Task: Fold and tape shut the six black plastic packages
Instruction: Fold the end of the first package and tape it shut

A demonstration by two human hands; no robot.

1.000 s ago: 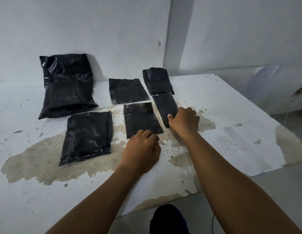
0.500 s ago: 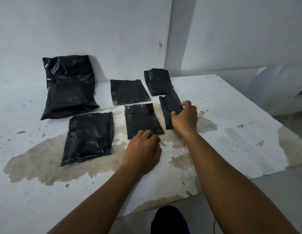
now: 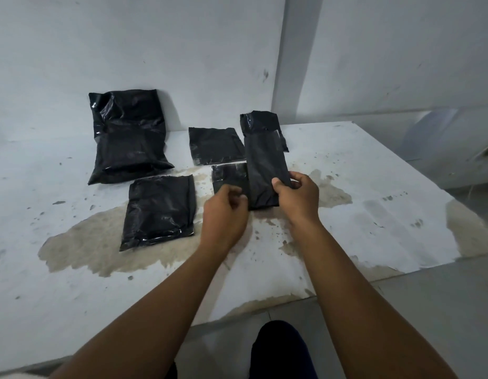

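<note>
My right hand [image 3: 299,195] pinches the lower end of a narrow black package [image 3: 264,170] and holds it up off the white table [image 3: 374,187]. My left hand [image 3: 225,214] hovers just left of it with fingers curled, holding nothing that I can see. Behind the raised package a small black package [image 3: 260,121] is partly hidden. A flat package [image 3: 229,177] lies under my left fingers. Another flat one [image 3: 215,144] lies behind it. A medium package [image 3: 159,210] lies to the left, and a large bag [image 3: 128,135] leans on the wall.
A brown stained patch [image 3: 100,247] spreads over the table's middle. The grey wall [image 3: 182,50] stands right behind the packages. The table's right edge [image 3: 428,263] drops to a tiled floor. A dark knee [image 3: 281,348] shows below the near edge.
My right hand has lifted the narrow package off the table and stood it upright. My left hand has left the table and moved up toward the package.
</note>
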